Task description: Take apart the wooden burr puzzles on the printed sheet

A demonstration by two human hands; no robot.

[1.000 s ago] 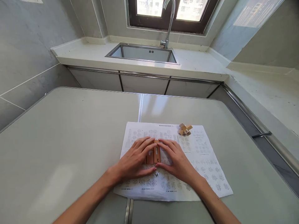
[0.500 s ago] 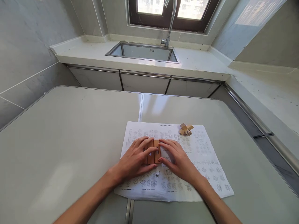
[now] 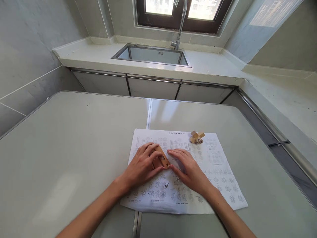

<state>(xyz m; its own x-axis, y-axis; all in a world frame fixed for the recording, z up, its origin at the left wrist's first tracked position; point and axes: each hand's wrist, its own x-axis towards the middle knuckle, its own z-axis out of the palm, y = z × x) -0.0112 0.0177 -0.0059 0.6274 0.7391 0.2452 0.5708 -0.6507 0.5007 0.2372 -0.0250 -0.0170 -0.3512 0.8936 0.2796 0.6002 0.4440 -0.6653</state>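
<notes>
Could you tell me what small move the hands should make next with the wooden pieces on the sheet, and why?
Probably the left hand should lift the wooden pieces clear of the printed sheet: its fingers curl around them, the bundle sits tilted, and the right hand lies flat beside it.

Left hand point(image 3: 143, 163) grips wooden pieces point(image 3: 160, 158) on printed sheet point(image 3: 218, 172); right hand point(image 3: 189, 168) touches them.

Home kitchen: steel sink point(image 3: 158, 57), tap point(image 3: 179, 23), counter point(image 3: 99, 56), tiled walls point(image 3: 29, 49).
</notes>
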